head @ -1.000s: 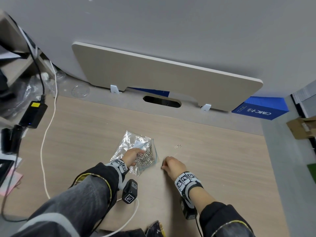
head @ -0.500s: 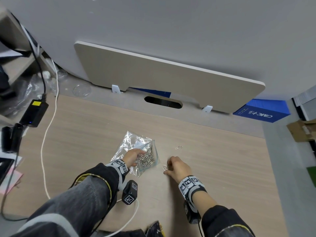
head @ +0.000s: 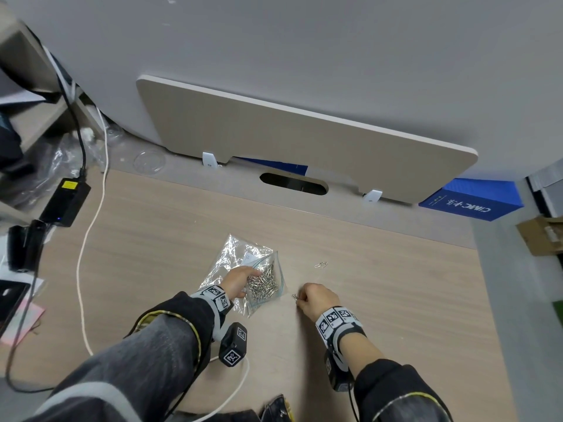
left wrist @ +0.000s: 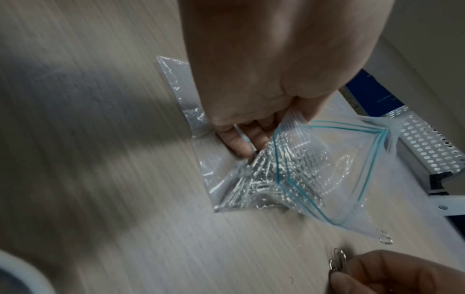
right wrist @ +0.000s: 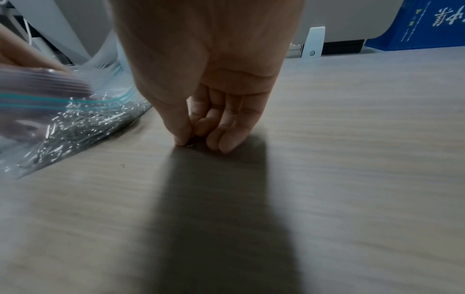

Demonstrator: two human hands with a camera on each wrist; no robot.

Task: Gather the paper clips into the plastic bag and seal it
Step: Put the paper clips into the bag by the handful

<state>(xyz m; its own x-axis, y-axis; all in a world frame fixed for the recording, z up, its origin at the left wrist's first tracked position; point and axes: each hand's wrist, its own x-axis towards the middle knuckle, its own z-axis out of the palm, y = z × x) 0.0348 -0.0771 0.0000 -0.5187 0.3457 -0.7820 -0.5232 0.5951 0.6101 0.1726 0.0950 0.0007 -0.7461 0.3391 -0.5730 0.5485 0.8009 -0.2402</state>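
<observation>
Left hand (head: 240, 280) grips plastic bag (head: 268, 287) mouth – right hand (head: 316, 301) pinches paper clips (left wrist: 337, 258); stray clip (head: 321, 264) beyond

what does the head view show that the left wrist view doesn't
Only the head view shows the stray paper clips lying on the desk beyond the right hand, plus the black power adapter and white cable. Only the left wrist view shows the bag's teal zip line gaping open and a lone clip by its corner. Both show the left hand holding the plastic bag of clips and the right hand pinching clips.
</observation>
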